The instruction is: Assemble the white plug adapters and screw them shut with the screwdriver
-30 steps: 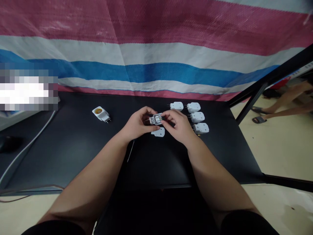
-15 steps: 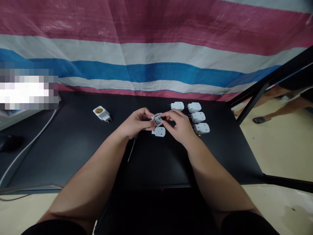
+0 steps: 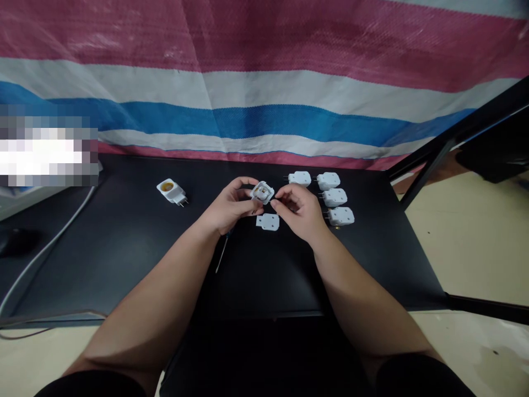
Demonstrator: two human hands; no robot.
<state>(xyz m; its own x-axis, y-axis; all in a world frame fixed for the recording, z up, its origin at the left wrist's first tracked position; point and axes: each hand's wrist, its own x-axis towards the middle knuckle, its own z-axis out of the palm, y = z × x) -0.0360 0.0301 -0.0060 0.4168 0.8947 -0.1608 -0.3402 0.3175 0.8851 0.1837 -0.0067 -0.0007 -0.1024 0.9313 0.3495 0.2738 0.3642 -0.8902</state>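
Note:
My left hand (image 3: 236, 205) grips an opened white plug adapter housing (image 3: 262, 192) between thumb and fingers. Its hollow inside faces up, with a little brass colour showing. Just right of the housing, my right hand (image 3: 298, 208) is closed, thumb and forefinger drawn together close to its edge. Whatever lies between those fingertips is too small or hidden to make out. Below the hands, a flat white cover (image 3: 268, 221) with several holes lies on the black table (image 3: 264, 270). A thin screwdriver (image 3: 222, 256) rests beside my left wrist, its handle partly covered.
Several white plug adapters (image 3: 334, 197) lie to the right, prongs pointing left. Another adapter (image 3: 172, 192) with a round brass-coloured opening sits at left. A dark mouse (image 3: 19, 241) and grey cable (image 3: 53, 240) occupy the far left. Striped sheeting (image 3: 248, 121) hangs behind.
The housing in my left hand has turned and risen slightly, showing its inside more. My right fingertips have shifted a little away from its middle. At right, the other person's legs have moved.

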